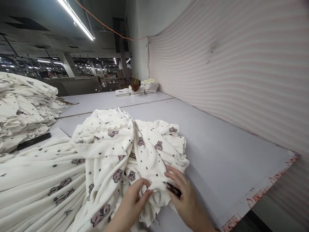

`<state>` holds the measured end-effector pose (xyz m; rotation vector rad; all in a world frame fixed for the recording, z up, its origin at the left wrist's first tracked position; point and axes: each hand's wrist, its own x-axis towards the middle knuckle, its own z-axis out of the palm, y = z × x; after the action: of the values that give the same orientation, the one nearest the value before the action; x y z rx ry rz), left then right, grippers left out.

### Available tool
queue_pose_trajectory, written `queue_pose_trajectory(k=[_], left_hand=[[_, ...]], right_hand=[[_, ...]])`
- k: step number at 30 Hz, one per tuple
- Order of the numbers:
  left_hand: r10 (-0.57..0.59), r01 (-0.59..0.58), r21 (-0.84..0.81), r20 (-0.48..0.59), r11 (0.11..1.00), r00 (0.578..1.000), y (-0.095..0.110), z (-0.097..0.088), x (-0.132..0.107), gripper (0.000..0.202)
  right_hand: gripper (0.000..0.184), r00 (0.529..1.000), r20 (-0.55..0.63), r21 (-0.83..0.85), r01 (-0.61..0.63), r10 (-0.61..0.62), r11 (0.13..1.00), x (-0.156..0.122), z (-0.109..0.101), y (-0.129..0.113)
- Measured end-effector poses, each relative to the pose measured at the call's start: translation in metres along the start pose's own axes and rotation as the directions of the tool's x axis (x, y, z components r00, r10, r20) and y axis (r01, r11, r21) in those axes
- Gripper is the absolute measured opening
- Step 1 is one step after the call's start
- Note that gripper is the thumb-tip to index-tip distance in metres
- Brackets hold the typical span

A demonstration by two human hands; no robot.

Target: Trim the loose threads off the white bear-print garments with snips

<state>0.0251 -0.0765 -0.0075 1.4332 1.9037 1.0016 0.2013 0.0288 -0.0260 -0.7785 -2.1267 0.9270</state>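
A white fleecy garment [148, 161] printed with brown bears and small dark marks lies bunched on the table in front of me. My left hand [132, 201] pinches an edge of it between thumb and fingers, near its lower right part. Close beside, my right hand [183, 196] is closed around small dark thread snips [174, 190], their tips pointing left at the cloth. The fingers of that hand also rest against the garment. Part of the snips is hidden in the palm, and folds cover much of the garment's shape.
At the left rises a tall pile of the same white cloth [24, 109], with a dark flat object [33, 141] by its base. White stacks [149, 86] stand at the far end of the grey table [212, 154]. A striped sheet [229, 74] hangs along the right side.
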Motion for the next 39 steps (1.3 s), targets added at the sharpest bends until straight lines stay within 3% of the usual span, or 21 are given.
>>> queue_pose_trajectory(k=[3,6,8,10,13,14,15,17,20,22,25,27,30,32,34,36,38,39], left_hand=[[-0.032,0.035,-0.155,0.024,0.987,0.999,0.006,-0.016,-0.004,0.023],[-0.009,-0.015,-0.2,-0.118,0.98,0.993,0.008,-0.022,-0.012,0.024],[0.036,-0.073,-0.164,-0.217,0.984,0.976,0.005,-0.02,-0.02,0.024],[0.093,-0.116,-0.106,-0.202,0.987,0.975,0.0,-0.011,-0.027,0.025],[0.032,-0.05,-0.062,-0.263,0.997,0.964,-0.004,0.004,-0.031,0.053],[0.01,-0.033,-0.065,-0.317,0.997,0.949,-0.004,0.008,-0.031,0.051],[0.008,-0.034,-0.064,-0.367,0.997,0.93,-0.003,0.009,-0.031,0.041],[0.094,-0.121,-0.04,-0.415,0.992,0.905,-0.002,0.007,-0.031,0.019],[0.252,-0.281,0.006,-0.461,0.96,0.851,-0.002,-0.005,-0.033,0.012],[0.219,-0.257,-0.02,-0.458,0.966,0.861,-0.003,-0.013,-0.034,0.008],[0.035,-0.09,-0.148,-0.336,0.985,0.941,-0.003,-0.021,-0.033,0.012],[-0.03,-0.035,-0.24,-0.264,0.97,0.964,-0.003,-0.026,-0.031,0.02],[-0.038,-0.014,-0.278,-0.179,0.96,0.983,0.001,-0.035,-0.024,0.023],[-0.007,-0.023,-0.27,-0.108,0.963,0.994,0.006,-0.042,-0.019,0.021],[0.042,-0.056,-0.301,-0.053,0.952,0.998,0.011,-0.048,-0.015,0.016],[0.053,-0.065,-0.341,-0.045,0.938,0.998,0.014,-0.05,-0.013,0.016],[0.05,-0.085,-0.313,-0.118,0.946,0.992,0.012,-0.044,-0.015,0.019],[0.068,-0.11,-0.26,-0.168,0.959,0.983,0.01,-0.039,-0.016,0.02]], right_hand=[[0.045,0.997,0.072,0.113,-0.014,0.006,0.993,0.006,0.012,-0.022],[0.019,0.988,-0.002,0.203,-0.153,0.156,0.967,0.017,0.025,-0.031],[0.019,0.961,-0.04,0.308,-0.247,0.272,0.919,0.022,0.033,-0.032],[0.022,0.898,0.023,0.525,-0.385,0.439,0.759,0.022,0.043,-0.034],[0.024,0.785,0.244,0.767,-0.515,0.569,0.383,0.015,0.053,-0.04],[0.025,0.783,0.257,0.781,-0.514,0.567,0.355,0.013,0.054,-0.042],[0.025,0.795,0.226,0.779,-0.494,0.562,0.385,0.01,0.053,-0.043],[0.023,0.851,0.083,0.71,-0.416,0.518,0.569,0.008,0.046,-0.044],[0.021,0.934,-0.102,0.42,-0.273,0.344,0.865,0.011,0.029,-0.041],[0.023,0.951,-0.166,0.216,-0.222,0.26,0.951,0.016,0.019,-0.038],[0.022,0.962,-0.212,0.012,-0.174,0.173,0.985,0.02,0.012,-0.038],[0.022,0.978,-0.193,-0.106,-0.102,0.08,0.989,0.019,0.013,-0.043],[0.044,0.979,-0.161,-0.224,0.087,-0.125,0.971,0.009,0.02,-0.054],[0.059,0.97,-0.107,-0.179,0.195,-0.216,0.964,0.003,0.028,-0.061],[0.06,0.978,-0.023,-0.106,0.204,-0.207,0.973,0.003,0.034,-0.065],[0.038,0.994,-0.012,-0.068,0.111,-0.112,0.991,0.01,0.038,-0.063],[0.011,0.997,-0.068,0.035,-0.046,0.048,0.998,0.019,0.039,-0.058],[0.012,0.986,-0.097,0.142,-0.118,0.133,0.983,0.023,0.039,-0.055]])
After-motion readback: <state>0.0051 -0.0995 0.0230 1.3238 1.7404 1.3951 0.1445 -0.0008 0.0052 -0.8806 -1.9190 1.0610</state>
